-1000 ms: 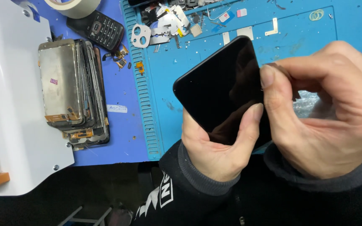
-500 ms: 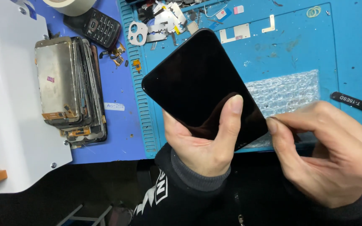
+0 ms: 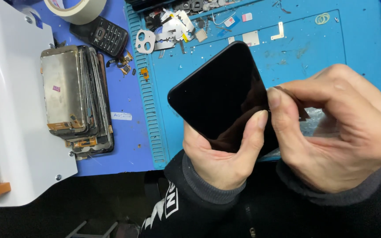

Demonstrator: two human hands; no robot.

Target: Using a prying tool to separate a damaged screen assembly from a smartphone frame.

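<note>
My left hand holds a black smartphone from below, tilted, with its dark glass face up and the thumb resting on the lower right part of the screen. My right hand is at the phone's right edge. Its thumb and forefinger pinch a thin dark pick against that edge. Both hands hover above a blue work mat. My dark sleeves fill the bottom of the view.
A stack of stripped phone screens lies left of the mat, beside a white machine. A keypad phone, a tape roll and small loose parts sit at the back. Bubble wrap lies under my right hand.
My right hand dropped away to the lower right half a second ago and has come back up to the phone's right edge with the pick. The left hand's grip is unchanged.
</note>
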